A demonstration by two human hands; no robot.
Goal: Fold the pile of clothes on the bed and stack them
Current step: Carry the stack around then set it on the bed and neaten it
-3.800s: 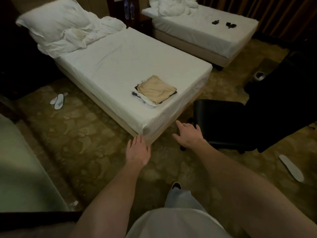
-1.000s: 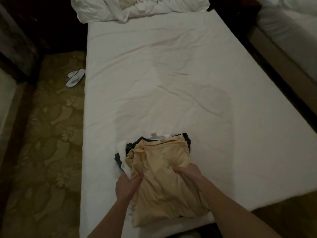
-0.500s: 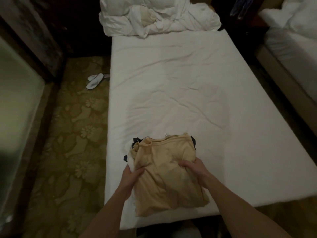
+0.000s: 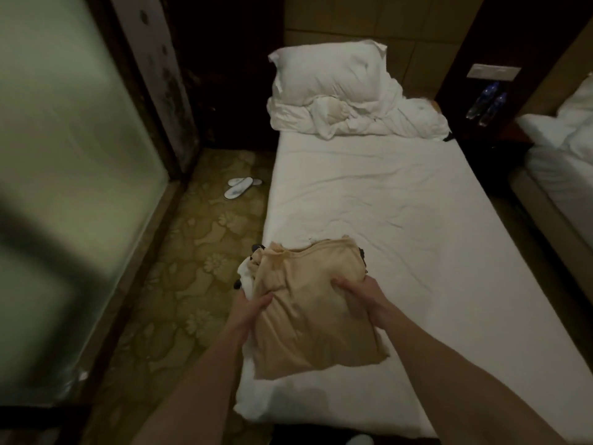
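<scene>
A stack of clothes [image 4: 308, 303] with a tan garment on top is lifted over the near left corner of the white bed [image 4: 401, 200]. White and dark pieces peek out at its left and far edges. My left hand [image 4: 250, 308] grips the stack's left side, thumb on top. On the right side my right hand [image 4: 359, 293] grips it, fingers curled into the tan cloth. The stack's near end hangs down over the mattress.
A pillow and crumpled duvet [image 4: 346, 97] lie at the bed's head. White slippers [image 4: 240, 186] sit on the patterned carpet to the left, beside a frosted glass wall [image 4: 64, 175]. A second bed [image 4: 564, 162] stands at the right, water bottles [image 4: 486, 102] between the beds.
I walked up to the bed and took hold of the stack with both hands. Since half a second ago it has risen and shifted toward the bed's left edge.
</scene>
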